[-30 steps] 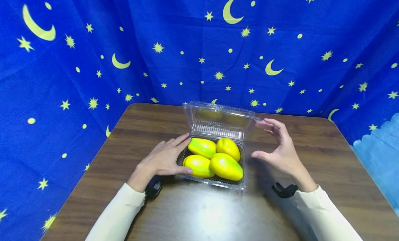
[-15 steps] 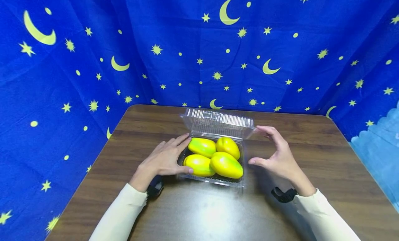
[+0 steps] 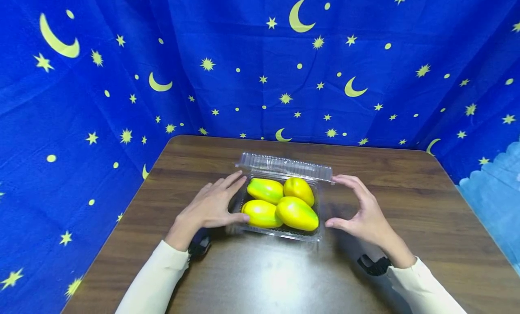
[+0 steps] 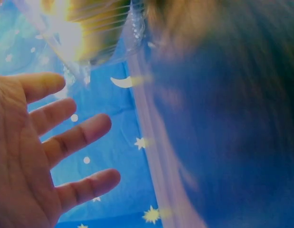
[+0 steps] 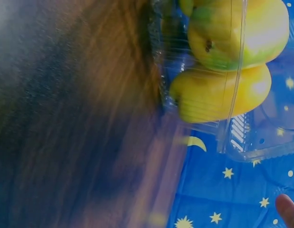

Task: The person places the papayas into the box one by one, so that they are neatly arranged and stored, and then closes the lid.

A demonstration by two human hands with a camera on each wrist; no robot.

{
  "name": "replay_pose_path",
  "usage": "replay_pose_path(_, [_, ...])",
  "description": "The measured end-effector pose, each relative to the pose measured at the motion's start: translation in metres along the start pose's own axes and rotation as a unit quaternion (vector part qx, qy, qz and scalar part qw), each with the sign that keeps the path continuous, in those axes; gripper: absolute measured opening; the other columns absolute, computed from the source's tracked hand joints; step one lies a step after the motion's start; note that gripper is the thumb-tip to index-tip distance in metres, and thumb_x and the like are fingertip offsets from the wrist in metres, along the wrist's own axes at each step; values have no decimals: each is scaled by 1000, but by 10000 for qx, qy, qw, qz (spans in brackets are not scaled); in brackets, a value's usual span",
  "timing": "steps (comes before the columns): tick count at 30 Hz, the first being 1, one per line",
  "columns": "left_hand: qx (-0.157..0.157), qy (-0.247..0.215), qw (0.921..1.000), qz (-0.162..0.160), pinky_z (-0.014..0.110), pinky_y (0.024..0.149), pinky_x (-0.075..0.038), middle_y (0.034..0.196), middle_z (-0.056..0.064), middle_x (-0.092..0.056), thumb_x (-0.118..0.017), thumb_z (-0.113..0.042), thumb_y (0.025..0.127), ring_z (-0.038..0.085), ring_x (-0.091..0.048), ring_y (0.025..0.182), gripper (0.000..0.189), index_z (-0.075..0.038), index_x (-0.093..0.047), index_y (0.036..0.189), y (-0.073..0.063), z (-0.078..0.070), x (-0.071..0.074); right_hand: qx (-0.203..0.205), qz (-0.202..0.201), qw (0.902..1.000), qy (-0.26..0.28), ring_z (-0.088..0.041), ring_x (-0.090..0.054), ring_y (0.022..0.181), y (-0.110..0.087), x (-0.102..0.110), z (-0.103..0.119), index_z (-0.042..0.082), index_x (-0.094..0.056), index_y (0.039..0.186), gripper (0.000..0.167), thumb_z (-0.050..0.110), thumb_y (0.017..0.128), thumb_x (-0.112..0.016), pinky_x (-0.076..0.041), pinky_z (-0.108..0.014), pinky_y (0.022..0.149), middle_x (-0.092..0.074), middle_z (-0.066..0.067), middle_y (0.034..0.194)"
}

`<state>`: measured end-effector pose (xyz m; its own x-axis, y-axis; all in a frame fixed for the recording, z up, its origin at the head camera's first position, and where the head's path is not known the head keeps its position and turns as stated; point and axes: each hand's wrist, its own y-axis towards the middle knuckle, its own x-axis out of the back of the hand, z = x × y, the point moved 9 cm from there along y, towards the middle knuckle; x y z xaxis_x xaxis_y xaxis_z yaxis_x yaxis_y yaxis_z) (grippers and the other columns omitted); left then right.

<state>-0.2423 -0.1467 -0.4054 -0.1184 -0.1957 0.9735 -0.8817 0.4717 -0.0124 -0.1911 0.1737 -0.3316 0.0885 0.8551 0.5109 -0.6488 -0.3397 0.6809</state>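
Several yellow-green mangoes (image 3: 297, 213) lie in a clear plastic clamshell box (image 3: 280, 233). Its lid (image 3: 286, 165), hinged along the back edge, stands raised and shows almost edge-on in the head view. My left hand (image 3: 209, 203) spreads along the box's left side, with the thumb beside the near left mango. In the left wrist view, the left fingers (image 4: 85, 135) are apart and extended. On the right, the fingertips of my right hand (image 3: 363, 210) meet the lid's right corner, while the thumb stays apart from it, beside the box.
The box stands on a brown wood-grain table (image 3: 195, 156). Behind and to the left hangs a blue cloth (image 3: 227, 39) with moons and stars. Pale blue cloth (image 3: 495, 196) shows beyond the table's right edge.
The lid has swung down and toward me, with my right hand lowering along with it. My left hand has stayed at the box's left side.
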Motion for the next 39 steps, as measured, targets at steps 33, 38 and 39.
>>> replay_pose_path(33, [-1516, 465, 9561, -2466, 45, 90, -53, 151, 4, -53, -66, -58, 87, 24, -59, 126, 71, -19, -54, 144, -52, -28, 80, 68, 200, 9997, 130, -11, -55, 127, -35, -7, 14, -1, -62, 129, 85, 39, 60, -95, -36, -15, 111, -61, -20, 131])
replay_pose_path(38, [-1652, 362, 9522, -2543, 42, 89, -54, 144, 4, -60, -64, -56, 90, 23, -62, 122, 61, -17, -59, 137, -56, -30, 73, -112, 182, 9997, 127, -12, -56, 127, -43, -10, 16, 4, -64, 129, 76, 37, 67, -92, -36, -15, 111, -62, -18, 132])
replay_pose_path(39, [-1681, 376, 9516, -2547, 42, 89, -54, 143, 4, -61, -63, -56, 90, 23, -63, 120, 60, -17, -61, 136, -57, -31, 71, -179, 169, 9997, 83, -12, -56, 127, -45, -11, 18, 6, -64, 128, 71, 34, 69, -91, -36, -15, 111, -63, -17, 132])
